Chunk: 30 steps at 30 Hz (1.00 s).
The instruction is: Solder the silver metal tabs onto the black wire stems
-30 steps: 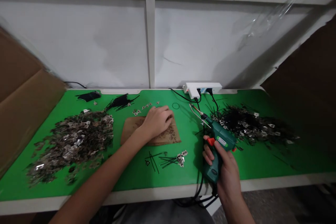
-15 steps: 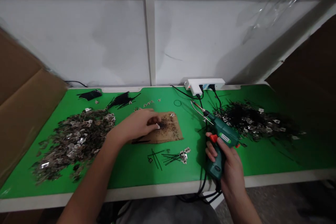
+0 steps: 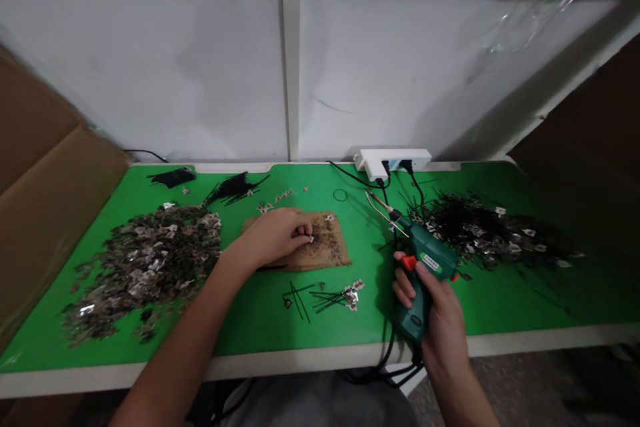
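Note:
My right hand (image 3: 436,312) grips the handle of a green soldering gun (image 3: 423,267) with an orange trigger; its metal tip (image 3: 379,204) points up and left above the green mat (image 3: 260,320). My left hand (image 3: 275,235) rests on a brown cardboard pad (image 3: 325,250) in the middle of the mat. Its fingers are pinched together on a small silvery metal piece (image 3: 311,238). A few black sticks with small metal pieces (image 3: 327,297) lie just in front of the pad.
A big heap of small metal pieces (image 3: 145,260) covers the mat's left. A heap of black sticks with metal bits (image 3: 480,227) lies at the right. A white power strip (image 3: 393,161) sits at the back wall. Cardboard (image 3: 45,200) stands at the left edge.
My left hand slid left off the pad's far edge, then came back over the pad, now pinching a small metal piece. My right hand with the soldering gun stayed almost still.

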Each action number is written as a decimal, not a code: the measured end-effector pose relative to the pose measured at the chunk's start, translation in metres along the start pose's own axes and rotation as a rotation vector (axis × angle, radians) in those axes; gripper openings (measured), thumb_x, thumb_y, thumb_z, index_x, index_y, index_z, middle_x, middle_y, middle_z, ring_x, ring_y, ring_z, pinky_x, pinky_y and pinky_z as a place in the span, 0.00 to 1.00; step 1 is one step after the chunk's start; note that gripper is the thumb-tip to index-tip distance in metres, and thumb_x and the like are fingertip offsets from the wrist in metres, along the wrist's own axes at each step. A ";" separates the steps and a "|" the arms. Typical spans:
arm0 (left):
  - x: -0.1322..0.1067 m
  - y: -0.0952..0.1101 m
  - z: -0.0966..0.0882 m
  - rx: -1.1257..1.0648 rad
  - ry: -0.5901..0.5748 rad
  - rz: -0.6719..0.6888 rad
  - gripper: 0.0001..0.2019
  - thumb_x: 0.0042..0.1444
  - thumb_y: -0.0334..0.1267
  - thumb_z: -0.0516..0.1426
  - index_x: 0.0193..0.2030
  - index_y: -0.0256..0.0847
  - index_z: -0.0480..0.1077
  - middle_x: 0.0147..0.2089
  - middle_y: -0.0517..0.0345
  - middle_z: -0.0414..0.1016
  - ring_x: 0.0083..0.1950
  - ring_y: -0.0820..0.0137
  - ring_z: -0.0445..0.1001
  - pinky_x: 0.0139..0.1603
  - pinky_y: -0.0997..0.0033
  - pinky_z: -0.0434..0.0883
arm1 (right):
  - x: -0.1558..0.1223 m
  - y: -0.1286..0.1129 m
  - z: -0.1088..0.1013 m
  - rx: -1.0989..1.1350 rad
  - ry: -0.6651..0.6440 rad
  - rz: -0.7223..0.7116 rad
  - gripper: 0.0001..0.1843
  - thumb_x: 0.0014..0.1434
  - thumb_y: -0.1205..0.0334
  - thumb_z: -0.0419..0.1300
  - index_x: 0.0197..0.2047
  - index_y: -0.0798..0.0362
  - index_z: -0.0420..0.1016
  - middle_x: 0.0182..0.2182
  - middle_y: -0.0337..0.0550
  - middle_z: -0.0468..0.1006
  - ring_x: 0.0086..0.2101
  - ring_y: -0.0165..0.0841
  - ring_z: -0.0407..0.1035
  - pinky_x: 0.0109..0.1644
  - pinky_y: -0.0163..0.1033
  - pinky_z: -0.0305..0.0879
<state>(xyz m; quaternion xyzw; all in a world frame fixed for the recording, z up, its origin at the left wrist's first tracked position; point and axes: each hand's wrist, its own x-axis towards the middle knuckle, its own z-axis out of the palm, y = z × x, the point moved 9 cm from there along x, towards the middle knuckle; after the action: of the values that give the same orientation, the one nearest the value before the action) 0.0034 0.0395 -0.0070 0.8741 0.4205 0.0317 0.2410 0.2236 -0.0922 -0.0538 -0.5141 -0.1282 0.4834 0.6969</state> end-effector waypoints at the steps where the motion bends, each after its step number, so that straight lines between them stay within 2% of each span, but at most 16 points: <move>1: 0.001 0.002 0.000 0.010 0.009 0.005 0.05 0.64 0.39 0.59 0.40 0.44 0.78 0.41 0.58 0.79 0.41 0.66 0.76 0.40 0.71 0.66 | 0.000 0.000 0.000 0.001 0.000 -0.002 0.15 0.45 0.59 0.76 0.36 0.55 0.81 0.23 0.35 0.65 0.21 0.24 0.53 0.18 0.28 0.54; 11: 0.007 0.017 0.008 -0.005 0.058 0.128 0.05 0.65 0.35 0.57 0.39 0.44 0.75 0.43 0.58 0.78 0.42 0.66 0.75 0.43 0.69 0.68 | -0.002 -0.002 0.002 -0.006 0.005 -0.007 0.14 0.45 0.59 0.76 0.34 0.56 0.82 0.22 0.36 0.67 0.21 0.24 0.53 0.18 0.29 0.53; 16: 0.013 0.023 0.007 0.026 0.097 0.121 0.06 0.66 0.34 0.55 0.40 0.41 0.74 0.43 0.56 0.77 0.42 0.66 0.75 0.44 0.69 0.68 | -0.002 0.000 0.003 -0.002 0.002 0.016 0.14 0.46 0.59 0.76 0.35 0.56 0.81 0.21 0.35 0.65 0.21 0.25 0.53 0.18 0.29 0.52; 21: 0.026 0.031 0.012 0.128 0.145 0.109 0.08 0.68 0.37 0.54 0.46 0.42 0.75 0.45 0.53 0.76 0.47 0.63 0.75 0.47 0.66 0.68 | -0.002 -0.001 -0.001 0.005 0.013 -0.005 0.16 0.44 0.59 0.76 0.35 0.56 0.81 0.28 0.39 0.72 0.21 0.23 0.55 0.18 0.28 0.53; 27: 0.031 0.037 0.016 0.191 0.189 0.079 0.10 0.70 0.39 0.52 0.47 0.41 0.74 0.48 0.52 0.75 0.49 0.62 0.74 0.48 0.64 0.67 | -0.002 0.001 0.000 -0.009 -0.014 0.035 0.15 0.47 0.57 0.75 0.36 0.54 0.80 0.20 0.33 0.62 0.21 0.26 0.54 0.18 0.29 0.53; 30: 0.031 0.038 0.015 0.208 0.200 0.074 0.10 0.70 0.39 0.52 0.48 0.41 0.73 0.49 0.52 0.74 0.49 0.62 0.74 0.47 0.63 0.67 | -0.002 0.000 0.000 -0.013 -0.014 0.020 0.15 0.48 0.58 0.75 0.36 0.54 0.80 0.21 0.34 0.63 0.22 0.26 0.54 0.18 0.30 0.53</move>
<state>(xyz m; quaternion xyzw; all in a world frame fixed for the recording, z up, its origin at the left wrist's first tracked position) 0.0541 0.0364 -0.0083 0.9018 0.4107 0.0841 0.1048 0.2225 -0.0939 -0.0528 -0.5165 -0.1314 0.4930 0.6877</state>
